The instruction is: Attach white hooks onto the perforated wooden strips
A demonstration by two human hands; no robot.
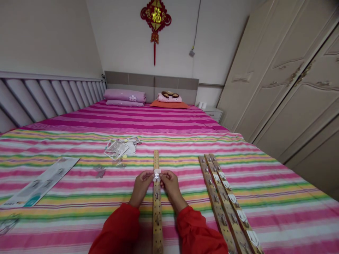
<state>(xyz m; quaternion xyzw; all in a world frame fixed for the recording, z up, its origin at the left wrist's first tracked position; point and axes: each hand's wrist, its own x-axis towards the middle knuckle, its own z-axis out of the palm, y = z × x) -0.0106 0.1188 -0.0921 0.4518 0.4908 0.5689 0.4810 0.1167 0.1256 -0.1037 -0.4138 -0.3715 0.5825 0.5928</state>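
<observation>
A long wooden strip (156, 211) with small holes lies on the striped bed sheet, running away from me. My left hand (141, 188) and my right hand (171, 186) meet over it, both pinching a small white adhesive hook (156, 175) held just above the strip. Both arms wear red sleeves.
Three more wooden strips (225, 201) with white hooks fixed along them lie to the right. A pile of clear hook packets (120, 147) sits ahead on the left, and a long packaging card (42, 183) farther left. Pillows (124, 96) lie at the headboard. A wardrobe (291, 81) stands on the right.
</observation>
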